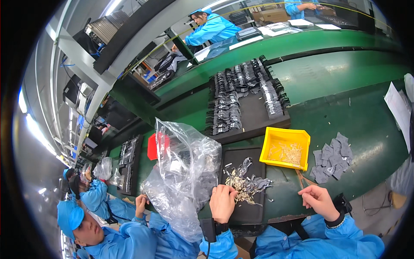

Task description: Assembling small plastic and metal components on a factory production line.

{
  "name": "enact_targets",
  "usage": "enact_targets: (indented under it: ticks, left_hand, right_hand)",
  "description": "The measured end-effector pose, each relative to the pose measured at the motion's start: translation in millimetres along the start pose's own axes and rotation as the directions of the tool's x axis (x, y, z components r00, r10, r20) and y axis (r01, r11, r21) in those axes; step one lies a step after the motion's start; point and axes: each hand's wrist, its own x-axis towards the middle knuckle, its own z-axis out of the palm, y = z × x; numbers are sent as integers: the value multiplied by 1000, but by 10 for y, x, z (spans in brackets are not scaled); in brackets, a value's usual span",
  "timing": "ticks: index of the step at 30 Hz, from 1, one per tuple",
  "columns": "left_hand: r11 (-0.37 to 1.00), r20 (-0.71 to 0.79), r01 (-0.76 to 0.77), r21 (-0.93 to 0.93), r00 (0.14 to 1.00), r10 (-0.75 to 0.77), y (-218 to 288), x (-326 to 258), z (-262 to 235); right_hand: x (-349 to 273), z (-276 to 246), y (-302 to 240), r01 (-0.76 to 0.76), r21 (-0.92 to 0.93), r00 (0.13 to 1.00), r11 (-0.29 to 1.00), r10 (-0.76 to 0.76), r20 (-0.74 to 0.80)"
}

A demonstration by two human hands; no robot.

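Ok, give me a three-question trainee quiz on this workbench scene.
1. True or false: the yellow bin lies left of the clear plastic bag.
2. What does the left hand rest on? A) small pale parts on the black mat B) grey squares C) paper
3. The grey squares lie to the bin's ____ .

Key: 1 false; 2 A; 3 right. The right hand hovers over the green table.

The person wore bright blue smooth-fabric work sleeves (321,241) on both arms, with a black strap-on wrist device (210,228) on the left and another black wristband (340,207) on the right.
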Motion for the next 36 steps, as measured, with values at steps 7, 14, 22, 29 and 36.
enact_targets:
  ticks: [7, 14, 22, 29, 36]
  left_hand:
    - [835, 41, 292, -467, 950, -309, 36, 13, -142]
    - [670, 113, 297, -681, 946, -305, -7, 156, 18]
    - [659, 78, 253, -708, 956, -283, 135, 166, 8]
    - [667, 34, 223, -711, 958, -284, 373, 42, -114]
    - [504, -2, 197, -841, 930, -368, 326, 8, 5]
  right_hand:
    - [36, -844, -389, 492, -102, 611, 865, -426, -667]
    - [-196, -1440, -454, 626, 112, 554, 772, -339, -760]
    - [111, 267, -226, 168, -198, 976, 966, -136, 168]
    - [664, 908, -263, 451, -654, 891, 607, -352, 287]
    - [822, 987, -107, 422, -667, 904, 614, -344, 255]
